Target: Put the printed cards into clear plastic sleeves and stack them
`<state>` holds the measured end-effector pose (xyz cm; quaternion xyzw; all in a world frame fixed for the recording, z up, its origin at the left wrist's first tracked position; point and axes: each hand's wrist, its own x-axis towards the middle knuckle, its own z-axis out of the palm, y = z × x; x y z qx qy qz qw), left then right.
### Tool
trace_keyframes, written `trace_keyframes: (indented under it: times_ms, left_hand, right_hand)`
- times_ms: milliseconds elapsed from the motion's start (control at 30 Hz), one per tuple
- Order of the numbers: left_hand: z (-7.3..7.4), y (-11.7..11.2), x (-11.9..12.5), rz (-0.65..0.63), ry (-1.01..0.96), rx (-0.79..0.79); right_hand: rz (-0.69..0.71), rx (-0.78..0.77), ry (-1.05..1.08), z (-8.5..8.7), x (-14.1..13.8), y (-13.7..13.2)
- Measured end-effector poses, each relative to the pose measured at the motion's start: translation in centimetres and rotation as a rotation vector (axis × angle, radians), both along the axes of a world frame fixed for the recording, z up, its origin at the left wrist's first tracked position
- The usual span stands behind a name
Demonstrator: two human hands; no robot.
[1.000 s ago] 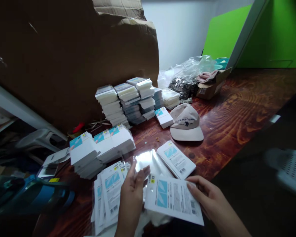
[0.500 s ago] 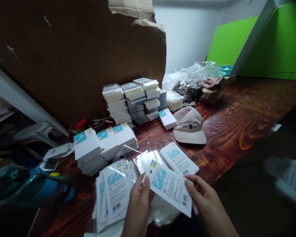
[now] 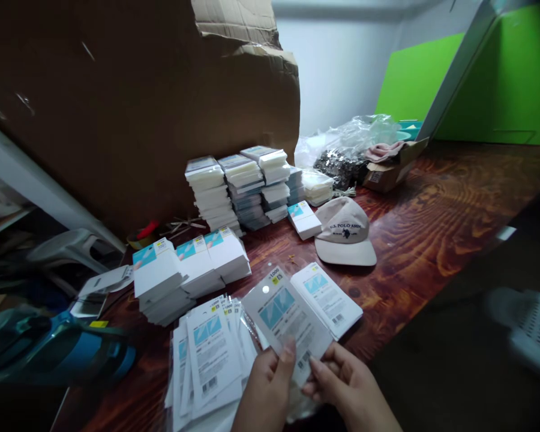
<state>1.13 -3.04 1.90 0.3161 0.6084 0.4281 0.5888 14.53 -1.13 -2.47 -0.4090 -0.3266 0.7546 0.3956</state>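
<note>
A printed card point(image 3: 276, 309) with a blue picture, a yellow mark and a barcode is held up in front of me, and it appears to be inside a clear plastic sleeve. My left hand point(image 3: 270, 384) is closed on its lower left side, thumb on top. My right hand point(image 3: 337, 381) pinches the lower right edge near the barcode. Just behind the right hand lies a stack of similar cards point(image 3: 330, 300). Left of my hands is a spread pile of cards in clear sleeves point(image 3: 211, 360). Some clear plastic point(image 3: 301, 408) is partly hidden below my hands.
White card stacks point(image 3: 159, 279) stand at the left, with taller stacks point(image 3: 211, 192) behind. A beige cap point(image 3: 344, 231) rests beside a small card stack point(image 3: 305, 220). Farther back are a cardboard box point(image 3: 393, 168) and plastic bags point(image 3: 351, 135). A blue container point(image 3: 90, 351) sits left.
The card has turned more upright, and clear plastic now seems to cover it. My right hand has moved left to its bottom edge, closer to my left hand.
</note>
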Motion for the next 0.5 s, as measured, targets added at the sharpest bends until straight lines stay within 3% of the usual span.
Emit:
trace_keyframes:
  times_ms: [167,267,333,433,500]
  left_hand:
    - [1.5,0.5,-0.9,-0.235,0.225,0.05]
    - [2.0,0.7,-1.2,-0.282,0.198,0.193]
    - [1.6,0.6,-1.3,-0.219,0.179,0.166]
    - [0.3,0.1,-1.2,-0.033,0.156,-0.005]
    - [-0.3,-0.2,-1.2,0.103,0.085,-0.031]
  right_hand:
    - [-0.002,-0.036,0.099,1.1,-0.1,0.3]
    - [-0.038,-0.033,0.162,1.7,0.1,0.2]
    - [-0.108,-0.057,0.144,1.5,0.0,0.0]
    - [-0.221,-0.03,0.037,0.5,-0.6,-0.3]
    - [-0.283,0.003,-0.036,-0.3,-1.0,-0.4]
